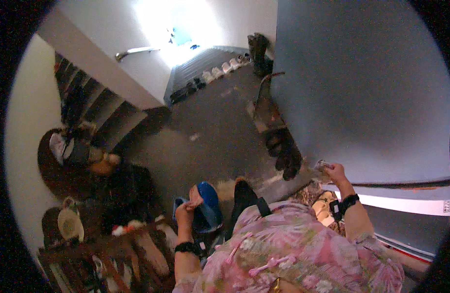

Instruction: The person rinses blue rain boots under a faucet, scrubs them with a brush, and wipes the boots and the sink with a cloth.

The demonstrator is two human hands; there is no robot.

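Observation:
My left hand point(186, 211) is closed at the lower middle, beside a blue rounded item point(208, 202) that hangs from it. A pinkish flap point(195, 195) sticks up at its fingers; the kind of item is not clear. My right hand point(336, 173) reaches out to the right, its fingers closed around a small pale, shiny piece point(322, 164). That piece lies by the edge of a large blue-grey door-like panel point(361, 97), and I cannot make out whether it is fixed to it. Dark bands circle both wrists.
Several shoes point(217, 73) line a grey step at the back. Boots point(258, 49) and dark footwear point(286, 154) stand along the panel. Stairs point(105, 110) rise at the left, near a round basket-like holder point(54, 168). A wooden slatted rack point(132, 249) stands at lower left.

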